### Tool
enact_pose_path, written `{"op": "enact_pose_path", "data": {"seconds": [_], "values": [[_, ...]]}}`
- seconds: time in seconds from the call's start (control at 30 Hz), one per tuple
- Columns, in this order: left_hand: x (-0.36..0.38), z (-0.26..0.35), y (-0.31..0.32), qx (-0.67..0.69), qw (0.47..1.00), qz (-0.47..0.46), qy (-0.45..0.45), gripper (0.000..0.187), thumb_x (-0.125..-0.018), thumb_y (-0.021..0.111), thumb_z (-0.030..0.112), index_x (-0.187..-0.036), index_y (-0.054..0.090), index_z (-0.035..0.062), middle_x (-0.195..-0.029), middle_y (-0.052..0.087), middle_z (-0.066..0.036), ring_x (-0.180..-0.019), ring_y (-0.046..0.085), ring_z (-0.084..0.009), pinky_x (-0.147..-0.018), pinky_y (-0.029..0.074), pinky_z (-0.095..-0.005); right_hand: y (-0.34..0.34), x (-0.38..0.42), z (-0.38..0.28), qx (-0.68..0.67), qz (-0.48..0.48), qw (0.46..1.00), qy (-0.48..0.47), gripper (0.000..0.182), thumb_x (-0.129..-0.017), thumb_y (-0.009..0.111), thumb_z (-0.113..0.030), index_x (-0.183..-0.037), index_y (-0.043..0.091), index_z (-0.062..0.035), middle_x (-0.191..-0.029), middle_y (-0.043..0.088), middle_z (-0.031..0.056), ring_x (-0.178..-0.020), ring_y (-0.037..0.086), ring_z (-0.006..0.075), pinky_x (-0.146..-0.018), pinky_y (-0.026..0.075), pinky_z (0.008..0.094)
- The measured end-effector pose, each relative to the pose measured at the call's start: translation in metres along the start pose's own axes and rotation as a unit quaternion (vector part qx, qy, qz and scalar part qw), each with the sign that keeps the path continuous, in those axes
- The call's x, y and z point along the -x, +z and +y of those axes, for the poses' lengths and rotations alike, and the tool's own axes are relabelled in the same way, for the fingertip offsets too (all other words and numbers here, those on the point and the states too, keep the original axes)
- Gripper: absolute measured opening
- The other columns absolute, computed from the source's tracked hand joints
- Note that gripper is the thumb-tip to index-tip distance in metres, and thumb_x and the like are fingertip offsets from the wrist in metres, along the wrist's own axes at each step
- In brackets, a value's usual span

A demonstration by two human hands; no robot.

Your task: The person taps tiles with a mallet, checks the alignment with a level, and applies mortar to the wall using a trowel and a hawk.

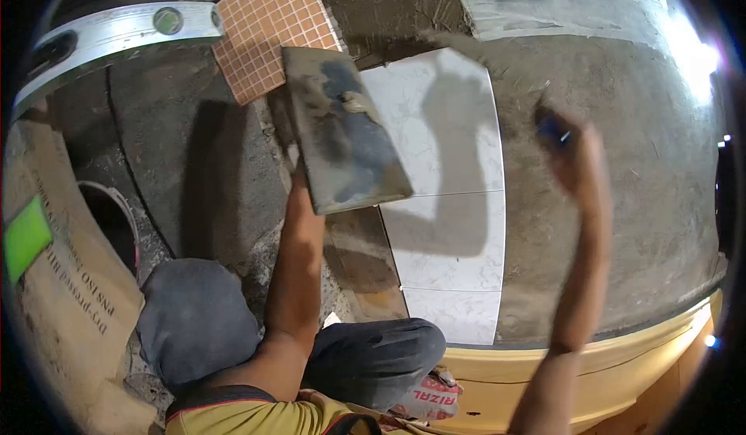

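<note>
My left hand (296,180) is closed at the lower left edge of a grey rectangular mortar board (350,136), its fingers mostly hidden behind it. The board's face is smeared with wet grey mortar, with a small lump (357,102) near its upper middle. On the right, my right hand (579,159) is closed around the blue handle (553,130) of a small tool, blurred by motion; its tip is too smeared to name. That hand is over the grey mortar surface (622,225), right of a column of white marbled tiles (454,229). The board overlaps the tiles' left side.
A spirit level (128,27) reaches in from the upper left to an orange mosaic-patterned tile (272,27). At left are a printed cardboard box (70,303), a bright green piece (27,237) and a round rim (124,202). A yellow curved panel (528,365) borders the bottom right.
</note>
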State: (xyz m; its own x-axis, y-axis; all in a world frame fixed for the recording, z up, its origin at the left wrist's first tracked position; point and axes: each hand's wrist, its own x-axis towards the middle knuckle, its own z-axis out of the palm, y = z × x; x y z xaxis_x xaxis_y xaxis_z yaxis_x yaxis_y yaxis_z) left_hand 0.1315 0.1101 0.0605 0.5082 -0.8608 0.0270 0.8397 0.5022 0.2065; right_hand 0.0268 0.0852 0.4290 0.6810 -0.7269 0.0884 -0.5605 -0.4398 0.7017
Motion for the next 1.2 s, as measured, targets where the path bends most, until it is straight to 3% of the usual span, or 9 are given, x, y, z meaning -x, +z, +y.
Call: {"op": "enact_pose_path", "data": {"seconds": [0.07, 0.1, 0.17, 0.23, 0.47, 0.57, 0.77, 1.03, 1.2], "values": [[0.001, 0.003, 0.012, -0.016, 1.000, -0.012, 0.016, 0.043, -0.108, 0.049, 0.040, -0.137, 0.053, 0.0085, -0.125, 0.057, -0.008, -0.113, 0.056, -0.0230, -0.096, 0.045, -0.0377, 0.071, 0.044, -0.039, -0.275, 0.021, 0.961, -0.023, 0.038, -0.088, 0.079, -0.001, -0.123, 0.067, 0.0065, -0.101, 0.074, 0.0108, -0.094, 0.065, 0.0165, -0.086, 0.055, 0.0349], [0.005, 0.003, 0.016, -0.025, 0.999, -0.017, 0.020, 0.044, -0.108, 0.049, 0.040, -0.137, 0.053, 0.0085, -0.125, 0.057, -0.008, -0.113, 0.056, -0.0230, -0.096, 0.045, -0.0377, 0.109, 0.061, -0.050, -0.369, -0.032, 0.927, 0.059, 0.041, -0.090, 0.080, -0.004, -0.125, 0.064, 0.0099, -0.100, 0.071, 0.0077, -0.094, 0.063, 0.0143, -0.085, 0.054, 0.0309], [0.012, 0.005, 0.019, -0.039, 0.999, -0.022, 0.027, 0.044, -0.108, 0.049, 0.040, -0.137, 0.053, 0.0084, -0.126, 0.057, -0.009, -0.113, 0.056, -0.0230, -0.096, 0.045, -0.0377, 0.162, 0.085, -0.074, -0.479, -0.028, 0.874, 0.077, 0.036, -0.089, 0.077, 0.000, -0.122, 0.066, 0.0047, -0.096, 0.068, 0.0121, -0.088, 0.060, 0.0147, -0.082, 0.052, 0.0301], [0.016, 0.005, 0.015, -0.052, 0.998, -0.022, 0.028, 0.044, -0.108, 0.049, 0.040, -0.138, 0.053, 0.0084, -0.126, 0.057, -0.009, -0.114, 0.056, -0.0230, -0.096, 0.045, -0.0378, 0.173, 0.096, -0.084, -0.494, -0.136, 0.849, 0.128, 0.044, -0.094, 0.075, -0.003, -0.131, 0.059, 0.0124, -0.103, 0.067, 0.0056, -0.094, 0.060, 0.0111, -0.084, 0.051, 0.0274], [0.018, 0.006, -0.020, -0.070, 0.997, 0.014, 0.010, 0.044, -0.108, 0.049, 0.040, -0.138, 0.052, 0.0083, -0.128, 0.056, -0.009, -0.115, 0.055, -0.0232, -0.098, 0.044, -0.0378, 0.157, 0.134, -0.051, -0.342, -0.101, 0.932, 0.060, 0.036, -0.091, 0.076, -0.006, -0.124, 0.064, 0.0037, -0.097, 0.067, 0.0152, -0.086, 0.062, 0.0198, -0.082, 0.051, 0.0327], [0.013, 0.013, -0.054, -0.074, 0.996, 0.047, 0.001, 0.044, -0.108, 0.049, 0.039, -0.139, 0.052, 0.0083, -0.128, 0.056, -0.009, -0.116, 0.055, -0.0232, -0.098, 0.044, -0.0378, 0.140, 0.126, -0.048, -0.328, -0.088, 0.938, 0.071, 0.031, -0.089, 0.074, -0.008, -0.115, 0.063, 0.0058, -0.096, 0.067, 0.0251, -0.083, 0.065, 0.0362, -0.079, 0.052, 0.0380], [0.005, 0.010, -0.090, -0.077, 0.994, 0.082, -0.013, 0.044, -0.108, 0.049, 0.039, -0.139, 0.052, 0.0082, -0.129, 0.056, -0.009, -0.117, 0.054, -0.0233, -0.099, 0.044, -0.0378, 0.097, 0.009, -0.116, -0.515, -0.207, 0.820, 0.142, 0.035, -0.100, 0.065, -0.029, -0.115, 0.059, 0.0021, -0.079, 0.061, 0.0050, -0.064, 0.059, 0.0121, -0.054, 0.049, 0.0321], [0.009, 0.003, -0.104, -0.117, 0.988, 0.103, -0.013, 0.045, -0.108, 0.048, 0.039, -0.140, 0.051, 0.0081, -0.131, 0.055, -0.009, -0.118, 0.054, -0.0235, -0.100, 0.043, -0.0378, 0.236, -0.087, -0.222, -0.669, -0.128, 0.719, 0.141, 0.028, -0.100, 0.062, -0.021, -0.116, 0.053, -0.0004, -0.078, 0.059, 0.0071, -0.057, 0.059, 0.0157, -0.044, 0.053, 0.0343], [0.010, 0.013, -0.124, -0.155, 0.980, 0.124, -0.009, 0.045, -0.108, 0.048, 0.038, -0.141, 0.051, 0.0081, -0.132, 0.055, -0.010, -0.119, 0.053, -0.0235, -0.101, 0.042, -0.0378, 0.275, -0.088, -0.246, -0.643, -0.087, 0.738, 0.188, 0.031, -0.100, 0.064, -0.025, -0.113, 0.054, 0.0010, -0.071, 0.058, 0.0092, -0.055, 0.062, 0.0190, -0.043, 0.053, 0.0362]]}}
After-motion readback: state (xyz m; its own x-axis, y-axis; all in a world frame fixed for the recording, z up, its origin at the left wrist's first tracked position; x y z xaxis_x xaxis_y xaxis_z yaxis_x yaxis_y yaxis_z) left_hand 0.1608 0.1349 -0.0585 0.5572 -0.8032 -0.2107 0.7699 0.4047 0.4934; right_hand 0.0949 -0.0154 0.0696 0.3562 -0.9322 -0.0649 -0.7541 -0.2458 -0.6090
